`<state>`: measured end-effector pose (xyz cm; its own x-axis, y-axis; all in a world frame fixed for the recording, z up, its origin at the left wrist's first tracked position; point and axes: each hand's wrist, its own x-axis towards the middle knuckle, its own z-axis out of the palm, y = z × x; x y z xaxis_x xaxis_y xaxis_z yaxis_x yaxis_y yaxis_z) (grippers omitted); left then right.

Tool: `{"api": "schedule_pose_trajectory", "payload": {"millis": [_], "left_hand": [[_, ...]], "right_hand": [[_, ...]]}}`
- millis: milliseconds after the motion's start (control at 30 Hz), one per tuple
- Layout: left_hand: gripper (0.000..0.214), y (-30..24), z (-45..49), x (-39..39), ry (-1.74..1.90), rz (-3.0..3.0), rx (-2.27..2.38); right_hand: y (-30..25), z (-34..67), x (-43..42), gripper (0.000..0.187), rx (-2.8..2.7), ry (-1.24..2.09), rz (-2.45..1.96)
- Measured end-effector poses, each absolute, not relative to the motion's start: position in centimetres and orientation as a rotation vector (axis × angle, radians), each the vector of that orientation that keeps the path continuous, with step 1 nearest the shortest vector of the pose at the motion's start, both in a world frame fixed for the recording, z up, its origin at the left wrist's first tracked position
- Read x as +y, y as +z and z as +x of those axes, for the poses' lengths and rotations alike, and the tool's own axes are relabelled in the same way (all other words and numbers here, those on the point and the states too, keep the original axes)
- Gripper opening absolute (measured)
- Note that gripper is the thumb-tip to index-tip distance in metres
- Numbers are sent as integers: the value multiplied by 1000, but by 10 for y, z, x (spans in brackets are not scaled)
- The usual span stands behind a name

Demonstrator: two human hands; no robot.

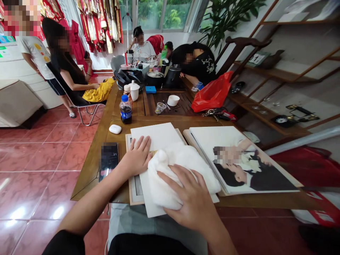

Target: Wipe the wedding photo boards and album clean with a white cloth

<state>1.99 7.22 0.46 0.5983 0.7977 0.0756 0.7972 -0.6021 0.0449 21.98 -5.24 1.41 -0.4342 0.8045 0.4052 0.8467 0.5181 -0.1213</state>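
Flat on a white sheet of board (159, 131), my left hand (138, 156) has its fingers stretched out and holds nothing. My right hand (190, 193) curls over a thick wad of white cotton (186, 156), thumb and fingers spread around its near side. The cotton covers much of the board. Beneath the board, slightly askew, lies a light wooden frame (132, 189), mostly hidden. To the right of the cotton rests a large photo print (255, 159) showing people in dark and white clothes.
A phone (108, 161), a white earbud case (115, 129) and a cola bottle (125, 109) stand left on the wooden table (90, 170). Beyond are a white cup (173, 100), a red plastic bag (212, 94) and keys (214, 112). Several people sit or stand around; shelves (271, 76) are at right.
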Motion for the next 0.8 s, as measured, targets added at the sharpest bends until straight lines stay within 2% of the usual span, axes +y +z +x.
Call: {"api": "schedule_pose_trajectory", "payload": {"millis": [200, 467, 800], "left_hand": [[60, 7, 21, 72, 118, 2781, 1400], [61, 9, 21, 72, 96, 2760, 1387], [61, 12, 21, 71, 44, 2753, 1403]], "right_hand": [[15, 231, -48, 72, -2355, -58, -1391], [9, 263, -44, 60, -2223, -200, -1607], [14, 230, -42, 64, -2288, -167, -1545]]}}
